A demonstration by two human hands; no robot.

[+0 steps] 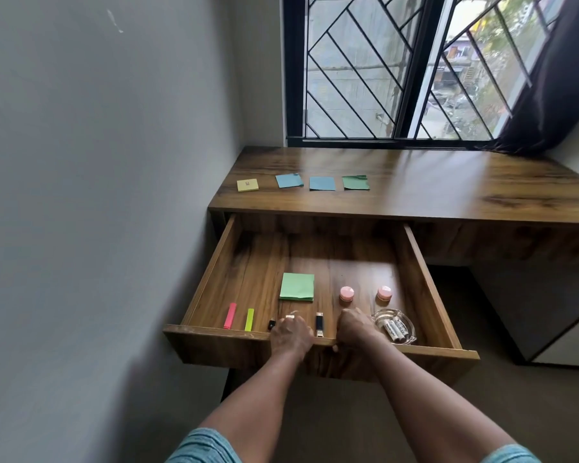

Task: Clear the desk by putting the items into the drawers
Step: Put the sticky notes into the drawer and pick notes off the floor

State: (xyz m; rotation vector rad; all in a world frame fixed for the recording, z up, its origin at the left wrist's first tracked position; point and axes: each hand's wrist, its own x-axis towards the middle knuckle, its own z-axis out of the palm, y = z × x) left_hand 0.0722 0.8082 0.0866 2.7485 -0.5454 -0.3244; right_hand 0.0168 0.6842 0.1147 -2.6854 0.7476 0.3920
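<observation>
Gripping the front rail of the open drawer (pixel 318 255): left hand (pixel 290 334) and right hand (pixel 355 329), both curled over its edge. Inside, pink (pixel 230 315) and yellow (pixel 249 319) markers and a USB stick (pixel 319 324) lie with long axes running front-to-back; green pad (pixel 297 286) flat. Glass dish (pixel 395 325) holds what look like batteries. Four notes (pixel 321 183) rest on the wood-grain bench (pixel 448 185) under a barred window (pixel 398 68).

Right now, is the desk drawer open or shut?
Open. The drawer is pulled far out from under the desk, its contents visible, both hands on its front edge.
</observation>
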